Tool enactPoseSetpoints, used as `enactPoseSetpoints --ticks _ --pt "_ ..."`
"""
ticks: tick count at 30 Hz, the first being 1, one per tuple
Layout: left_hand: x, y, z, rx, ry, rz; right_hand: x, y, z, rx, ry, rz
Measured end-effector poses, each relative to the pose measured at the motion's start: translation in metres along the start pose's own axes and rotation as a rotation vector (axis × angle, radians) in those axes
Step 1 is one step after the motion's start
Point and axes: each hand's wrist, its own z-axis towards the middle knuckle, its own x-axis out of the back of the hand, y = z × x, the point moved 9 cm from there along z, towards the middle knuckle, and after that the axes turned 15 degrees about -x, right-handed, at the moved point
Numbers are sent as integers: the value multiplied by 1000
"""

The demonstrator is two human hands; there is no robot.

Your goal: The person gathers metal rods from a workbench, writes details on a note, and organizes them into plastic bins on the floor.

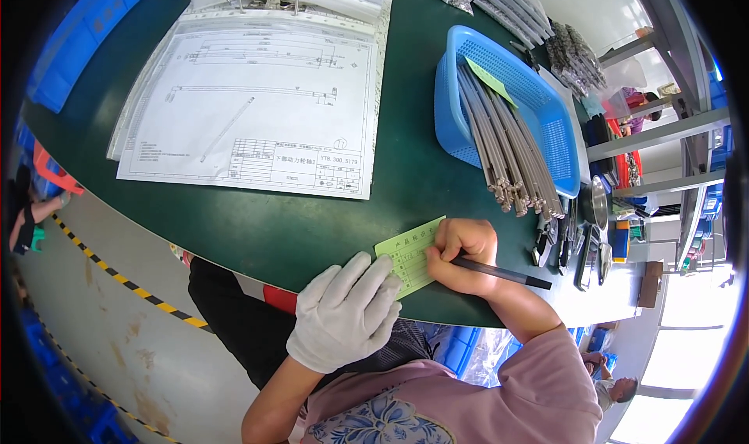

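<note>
A small green label card (411, 250) with a printed table lies at the near edge of the dark green tabletop. My left hand (343, 313), in a white glove, rests on the card's left side with its fingers stretched out. Bare, my right hand (466, 258) grips a black pen (511, 275) over the card's right part; the hand hides the pen's tip. Beyond the card, an open ring binder (257, 108) shows a technical drawing of a long shaft in a clear sleeve.
A blue plastic basket (447, 120) holds a bundle of thin metal rods (507, 151) that stick out over its near rim, with another green card on them. Hand tools (573, 233) lie to its right. Bagged rods (513, 11) sit farther back, and metal shelving (663, 132) stands at right.
</note>
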Motion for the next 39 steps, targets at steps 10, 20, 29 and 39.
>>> enactPoseSetpoints --ticks 10,20,29,39 --pt "1 2 -1 10 -15 17 12 12 -1 -28 54 288" --pt "-3 2 -2 10 -29 -5 22 17 -4 -64 52 118" --pt "-2 2 3 5 -48 42 14 11 1 -9 -61 100" --pt "-5 3 -2 2 -22 52 10 8 -1 -25 -121 84"
